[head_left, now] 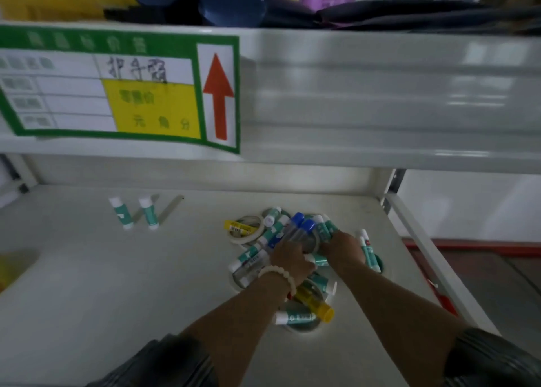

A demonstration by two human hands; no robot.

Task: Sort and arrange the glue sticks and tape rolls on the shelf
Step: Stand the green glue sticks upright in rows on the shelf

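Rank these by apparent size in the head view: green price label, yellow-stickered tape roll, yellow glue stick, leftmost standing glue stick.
1. green price label
2. yellow-stickered tape roll
3. yellow glue stick (nearer the camera, so unsure)
4. leftmost standing glue stick

The green-bordered price tag (117, 88) on the upper shelf edge (380, 99) shows a red upward arrow (219, 93) and, on its yellow field (155, 108), "元 角 分"; its other print is blurred.

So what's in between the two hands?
In the head view, a green glue stick lies between the left hand, holding blue-capped tubes, and the right hand.
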